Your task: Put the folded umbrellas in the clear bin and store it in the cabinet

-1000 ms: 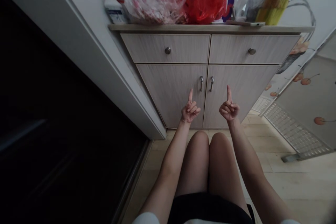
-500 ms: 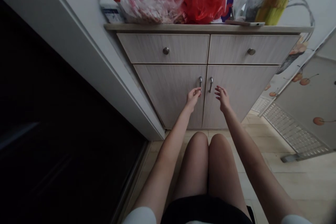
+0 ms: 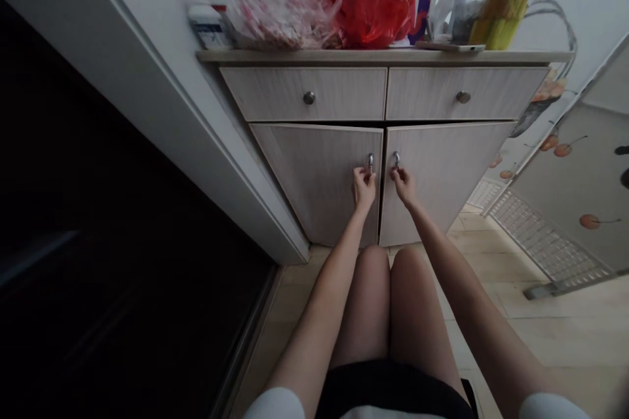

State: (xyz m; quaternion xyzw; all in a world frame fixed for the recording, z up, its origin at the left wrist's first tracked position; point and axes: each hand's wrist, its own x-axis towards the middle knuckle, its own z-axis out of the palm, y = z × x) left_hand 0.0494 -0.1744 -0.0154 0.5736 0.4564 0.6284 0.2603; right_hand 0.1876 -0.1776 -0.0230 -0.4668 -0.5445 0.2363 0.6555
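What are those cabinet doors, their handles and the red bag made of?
The pale wood-grain cabinet door seems laminate-faced board: its streaky grain is very even and matt. The small curved door pull beside the right hand looks like polished chrome or steel, from its bright glints. The crumpled red bag looks like thin glossy plastic, translucent at its folds.

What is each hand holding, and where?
The left hand grips the left cabinet door's metal handle at its lower end; the right hand grips the right door's handle likewise.
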